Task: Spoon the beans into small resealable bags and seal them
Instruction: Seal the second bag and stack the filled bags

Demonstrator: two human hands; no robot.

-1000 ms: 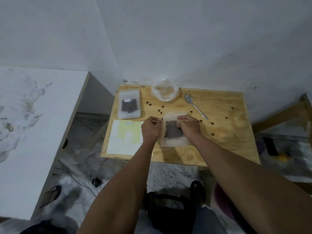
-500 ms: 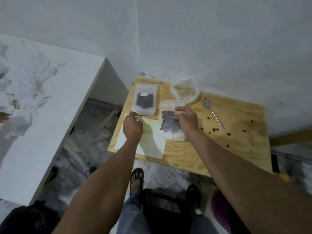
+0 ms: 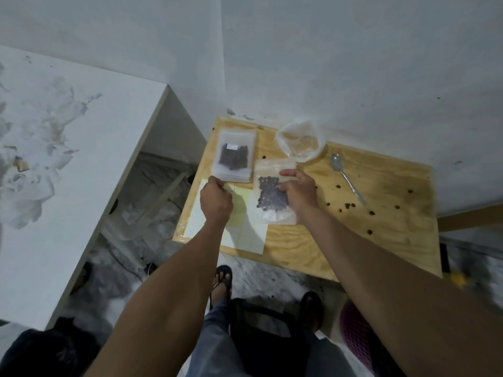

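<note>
Right hand (image 3: 299,194) gripped a small clear resealable bag of dark beans (image 3: 272,194).
Left hand (image 3: 216,198) — fingers curled, contents indiscernible — sat just left of it.

The right hand (image 3: 298,193) covers the right edge of the filled bag (image 3: 273,195), so its grip there cannot be made out; the left hand (image 3: 215,198) shows only its back, fingertips hidden. The right forearm runs off the frame's edge, and the floor at far right is blurred
</note>
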